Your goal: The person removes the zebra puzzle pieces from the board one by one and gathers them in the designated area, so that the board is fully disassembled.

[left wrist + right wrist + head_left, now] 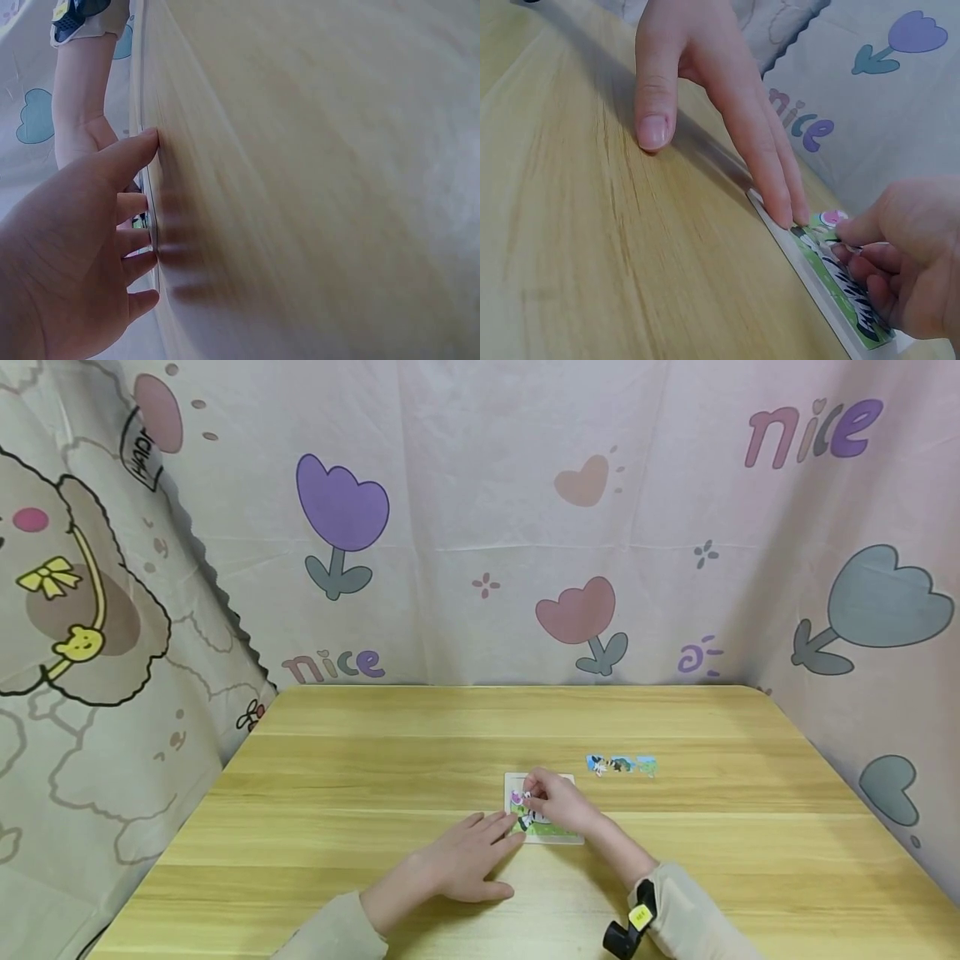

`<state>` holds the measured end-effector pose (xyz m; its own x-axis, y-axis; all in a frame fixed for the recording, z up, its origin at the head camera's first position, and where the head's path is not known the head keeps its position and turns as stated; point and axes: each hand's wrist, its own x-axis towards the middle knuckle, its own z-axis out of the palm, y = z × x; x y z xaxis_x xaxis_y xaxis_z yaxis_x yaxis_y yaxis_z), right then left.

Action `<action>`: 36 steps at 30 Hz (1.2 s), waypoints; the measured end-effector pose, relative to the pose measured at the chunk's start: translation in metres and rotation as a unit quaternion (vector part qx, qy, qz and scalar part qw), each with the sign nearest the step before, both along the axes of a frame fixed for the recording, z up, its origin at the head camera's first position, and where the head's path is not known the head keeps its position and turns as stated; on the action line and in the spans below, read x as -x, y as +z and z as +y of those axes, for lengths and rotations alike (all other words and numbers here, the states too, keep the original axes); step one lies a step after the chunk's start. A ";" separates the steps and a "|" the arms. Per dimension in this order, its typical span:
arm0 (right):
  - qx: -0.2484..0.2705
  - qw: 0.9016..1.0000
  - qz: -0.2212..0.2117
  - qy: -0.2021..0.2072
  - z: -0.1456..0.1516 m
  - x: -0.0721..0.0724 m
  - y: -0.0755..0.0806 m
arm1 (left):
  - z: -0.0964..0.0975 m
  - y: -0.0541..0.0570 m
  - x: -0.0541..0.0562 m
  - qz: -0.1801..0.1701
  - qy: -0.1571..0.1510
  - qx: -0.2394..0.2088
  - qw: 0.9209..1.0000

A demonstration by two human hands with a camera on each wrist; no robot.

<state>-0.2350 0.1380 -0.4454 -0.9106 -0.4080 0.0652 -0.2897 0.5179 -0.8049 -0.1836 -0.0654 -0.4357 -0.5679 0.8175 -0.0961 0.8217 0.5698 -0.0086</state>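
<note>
A small jigsaw puzzle in a white-rimmed tray (556, 839) lies on the table, showing a black-and-white striped animal (844, 281) on green. My left hand (468, 857) rests flat at the tray's left edge, its fingers (769, 176) straight and the tips touching the puzzle. Over the puzzle's upper left part, my right hand (562, 802) pinches a small puzzle piece (852, 247) between thumb and fingers; most of that piece is hidden. Just beyond the tray to the right lie a blue-and-white piece (596, 766), a dark-patterned piece (622, 765) and a green-blue piece (647, 766), in a row.
The wooden table (360, 760) extends around the tray on all sides. A printed curtain (465, 510) hangs behind its far edge and along both sides. A black wrist camera (632, 927) is strapped to the right forearm.
</note>
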 end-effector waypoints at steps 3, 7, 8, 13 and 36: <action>0.001 1.000 -0.002 -0.006 0.000 0.000 -0.001 | 0.000 0.001 0.000 0.000 -0.001 0.001 1.000; 0.017 1.000 -0.002 -0.016 0.003 0.001 -0.002 | 0.000 0.001 0.000 -0.002 -0.001 0.001 1.000; 0.024 1.000 0.000 -0.020 0.004 0.002 -0.003 | 0.000 0.001 0.000 -0.002 -0.001 0.001 1.000; 0.064 0.997 0.000 -0.051 0.017 0.004 0.001 | 0.000 0.002 0.000 -0.002 0.000 0.001 1.000; 0.022 0.990 0.007 -0.139 0.111 0.010 -0.004 | 0.000 0.002 -0.001 -0.007 0.001 0.001 1.000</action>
